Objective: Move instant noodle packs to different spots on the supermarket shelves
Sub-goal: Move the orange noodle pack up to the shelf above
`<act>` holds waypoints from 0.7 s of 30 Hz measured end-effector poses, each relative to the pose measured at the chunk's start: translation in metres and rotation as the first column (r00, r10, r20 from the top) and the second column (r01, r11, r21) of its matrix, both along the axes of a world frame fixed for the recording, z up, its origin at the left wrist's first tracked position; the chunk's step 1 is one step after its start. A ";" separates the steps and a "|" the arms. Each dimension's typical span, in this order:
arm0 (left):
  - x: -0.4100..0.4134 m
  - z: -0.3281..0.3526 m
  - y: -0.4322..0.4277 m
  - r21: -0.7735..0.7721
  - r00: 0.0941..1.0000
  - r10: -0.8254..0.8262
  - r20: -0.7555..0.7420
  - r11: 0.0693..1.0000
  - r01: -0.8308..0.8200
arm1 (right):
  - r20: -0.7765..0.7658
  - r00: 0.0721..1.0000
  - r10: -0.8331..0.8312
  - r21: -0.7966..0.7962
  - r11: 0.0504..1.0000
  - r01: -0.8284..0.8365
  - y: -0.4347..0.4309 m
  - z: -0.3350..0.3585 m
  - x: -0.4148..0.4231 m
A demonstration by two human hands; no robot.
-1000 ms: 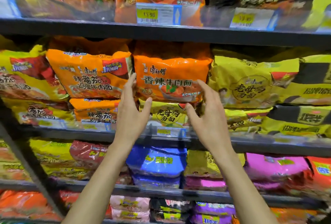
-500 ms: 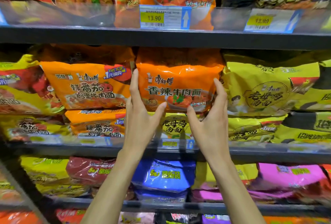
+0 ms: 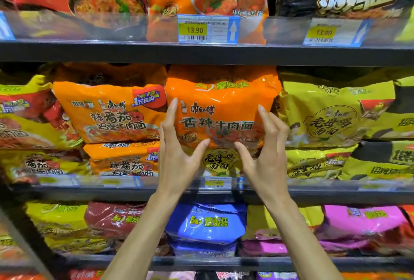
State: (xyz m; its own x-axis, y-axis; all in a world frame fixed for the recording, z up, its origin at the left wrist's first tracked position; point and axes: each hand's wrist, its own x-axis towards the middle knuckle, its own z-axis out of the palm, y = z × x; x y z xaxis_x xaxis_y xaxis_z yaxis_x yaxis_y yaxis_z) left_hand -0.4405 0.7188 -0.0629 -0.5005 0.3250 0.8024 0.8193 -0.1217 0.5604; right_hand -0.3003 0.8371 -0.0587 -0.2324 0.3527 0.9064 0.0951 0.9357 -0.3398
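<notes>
Both left hand (image 3: 177, 158), right hand (image 3: 267, 158) now grip orange pack (image 3: 221, 98), tipped forward.

orange plastic noodle pack (image 3: 221, 109): middle shelf (image 3: 89, 191), atop yellow pack (image 3: 218, 161)
left hand (image 3: 179, 145): grips its left edge
right hand (image 3: 266, 147): grips its right edge

The orange noodle pack (image 3: 224, 105) bears dark green lettering, the yellow pack (image 3: 331, 109) a black round emblem, the blue pack (image 3: 206, 230) yellow-green lettering, and the shelf edge (image 3: 134, 54) is dark grey.
</notes>
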 end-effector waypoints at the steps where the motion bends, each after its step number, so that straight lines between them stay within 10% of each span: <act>1: 0.001 0.000 -0.002 0.010 1.000 -0.009 0.006 1.000 0.009 | -0.011 1.000 0.011 0.004 1.000 -0.011 0.001 0.000 0.002; 21: 0.033 -0.017 -0.047 0.084 0.997 -0.080 0.002 0.993 0.079 | -0.025 0.998 0.060 0.051 0.997 -0.059 -0.031 -0.016 0.042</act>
